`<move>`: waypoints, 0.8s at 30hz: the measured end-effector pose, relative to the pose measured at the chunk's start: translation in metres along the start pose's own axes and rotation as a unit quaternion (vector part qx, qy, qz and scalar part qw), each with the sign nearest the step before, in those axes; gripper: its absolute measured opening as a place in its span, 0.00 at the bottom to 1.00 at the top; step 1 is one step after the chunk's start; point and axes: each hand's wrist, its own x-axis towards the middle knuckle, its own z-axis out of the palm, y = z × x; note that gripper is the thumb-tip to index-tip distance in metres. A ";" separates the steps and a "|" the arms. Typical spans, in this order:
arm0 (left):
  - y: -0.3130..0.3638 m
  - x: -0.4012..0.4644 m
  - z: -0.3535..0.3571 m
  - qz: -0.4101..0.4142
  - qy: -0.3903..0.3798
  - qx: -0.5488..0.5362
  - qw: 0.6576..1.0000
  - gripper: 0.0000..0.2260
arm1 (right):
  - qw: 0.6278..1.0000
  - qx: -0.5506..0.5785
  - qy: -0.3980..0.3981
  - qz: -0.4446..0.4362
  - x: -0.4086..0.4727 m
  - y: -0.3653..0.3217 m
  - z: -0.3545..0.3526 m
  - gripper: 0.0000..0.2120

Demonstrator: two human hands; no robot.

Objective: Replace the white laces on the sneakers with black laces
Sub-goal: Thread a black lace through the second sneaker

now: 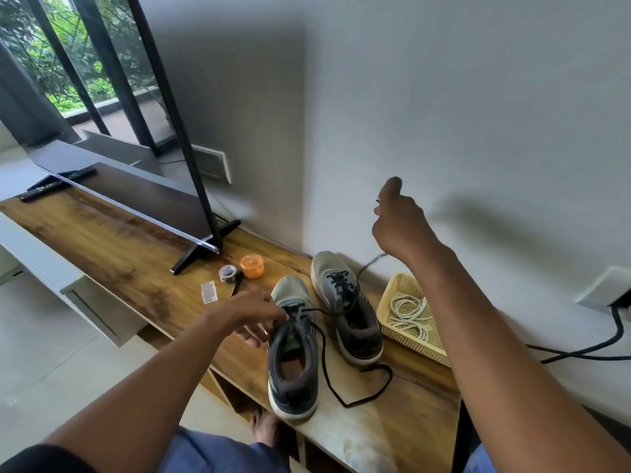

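Black lace [324, 353]: threaded in near sneaker [293, 349] on table [112, 244]; one end runs up and away to raised right hand [397, 223], pinched. Left hand [254, 315], fingers loosely spread, steadies the eyelets.

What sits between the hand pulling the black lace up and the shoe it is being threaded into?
Nothing visible blocks it. The right hand pinches the black lace high by the wall, and the lace runs down over the far sneaker to the near sneaker, which the left hand steadies.
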 end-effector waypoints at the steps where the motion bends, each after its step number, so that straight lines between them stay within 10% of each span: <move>1: 0.001 0.000 0.003 -0.003 0.000 0.002 1.000 0.11 | 1.000 0.010 0.002 -0.016 0.000 -0.001 0.005 0.15; 11: 0.002 0.017 0.014 -0.015 0.066 0.018 0.998 0.11 | 0.967 0.174 -0.166 -0.087 -0.024 -0.024 0.109 0.05; 24: -0.009 0.017 -0.003 -0.024 0.066 -0.107 0.992 0.08 | 0.966 0.156 -0.189 -0.089 -0.060 -0.018 0.180 0.01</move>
